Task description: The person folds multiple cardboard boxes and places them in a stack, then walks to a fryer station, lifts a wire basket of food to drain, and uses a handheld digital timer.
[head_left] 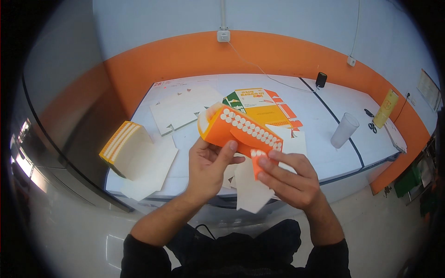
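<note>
Above the near edge of the table (320, 143), we hold the carton (238, 129) in the air between both hands. Its long axis slants from upper left, farther from us, down to lower right, nearer us, with the white-dotted strip running along it. Our left hand (206, 164) is clamped on the left half from below, thumb at the lower edge. Our right hand (295, 180) is closed on the small orange flap (256, 171) below the right end, fingertips touching that corner; it is the nearer hand to the flap, which hangs up and left of its palm. A second carton (123, 146) stands well left.
</note>
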